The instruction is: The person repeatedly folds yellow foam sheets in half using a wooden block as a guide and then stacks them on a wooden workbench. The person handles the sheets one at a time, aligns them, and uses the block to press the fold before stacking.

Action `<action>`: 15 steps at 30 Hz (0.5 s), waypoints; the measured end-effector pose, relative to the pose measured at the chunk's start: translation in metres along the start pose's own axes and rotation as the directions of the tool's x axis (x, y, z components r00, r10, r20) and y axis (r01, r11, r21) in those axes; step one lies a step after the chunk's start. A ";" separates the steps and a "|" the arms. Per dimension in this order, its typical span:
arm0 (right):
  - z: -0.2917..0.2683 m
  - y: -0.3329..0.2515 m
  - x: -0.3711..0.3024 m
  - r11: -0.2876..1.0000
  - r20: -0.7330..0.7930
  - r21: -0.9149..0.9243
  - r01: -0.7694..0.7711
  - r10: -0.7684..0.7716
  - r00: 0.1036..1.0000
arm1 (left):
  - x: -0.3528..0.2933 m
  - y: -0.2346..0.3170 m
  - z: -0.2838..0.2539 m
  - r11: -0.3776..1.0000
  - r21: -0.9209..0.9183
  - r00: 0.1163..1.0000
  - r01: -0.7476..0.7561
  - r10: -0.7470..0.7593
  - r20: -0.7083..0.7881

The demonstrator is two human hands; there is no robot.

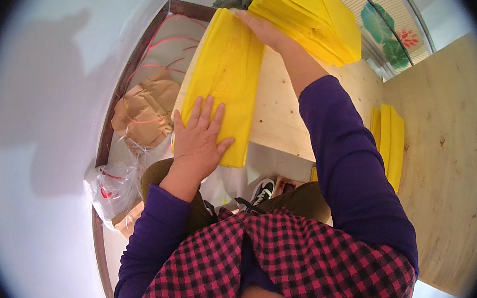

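A long folded piece of yellow cloth [226,76] with faint marks lies along the left side of a pale wooden table [282,102]. Its near end reaches past the table's front edge. My left hand [198,141] rests flat on the near part, fingers spread. At the far right corner of the cloth, my right hand [265,30] touches its edge with fingers stretched out; the fingers are partly hidden. Beyond that hand a thick stack of folded yellow cloth [309,18] sits on the table's far side.
More folded yellow cloth [388,144] stands by a wooden panel [449,159] on the right. Left of the table are crumpled brown paper [146,103], pink strapping and a clear plastic bag [114,188], beside a white wall [41,166]. A dark bundle [232,1] lies at the far end.
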State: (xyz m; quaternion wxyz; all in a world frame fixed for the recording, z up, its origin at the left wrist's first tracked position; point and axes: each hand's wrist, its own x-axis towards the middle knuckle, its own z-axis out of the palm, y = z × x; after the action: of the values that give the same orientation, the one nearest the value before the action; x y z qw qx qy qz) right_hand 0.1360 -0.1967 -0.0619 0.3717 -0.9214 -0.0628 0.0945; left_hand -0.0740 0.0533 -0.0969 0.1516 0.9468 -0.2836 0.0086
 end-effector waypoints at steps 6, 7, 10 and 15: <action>0.002 -0.010 0.013 0.852 -0.008 -0.293 0.435 -0.457 0.890 | 0.000 0.000 -0.002 1.000 -0.014 1.000 0.004 -0.004 -0.002; 0.010 -0.010 0.015 0.771 0.041 -0.401 0.496 -0.525 0.850 | 0.000 0.000 -0.003 1.000 -0.014 1.000 0.004 -0.004 -0.003; 0.027 -0.005 0.018 0.626 0.158 -0.565 0.537 -0.557 0.815 | 0.002 0.000 -0.004 1.000 -0.021 1.000 0.017 -0.016 0.026; 0.043 0.019 0.019 0.685 0.093 -0.612 0.395 -0.434 0.896 | 0.005 -0.003 -0.005 0.999 -0.039 0.998 0.011 -0.008 0.066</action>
State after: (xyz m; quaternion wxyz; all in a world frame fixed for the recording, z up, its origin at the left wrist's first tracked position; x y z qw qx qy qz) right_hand 0.1453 -0.1778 -0.1081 0.0636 -0.9552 -0.2855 -0.0453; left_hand -0.0678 0.0542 -0.0926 0.1607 0.9448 -0.2841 -0.0287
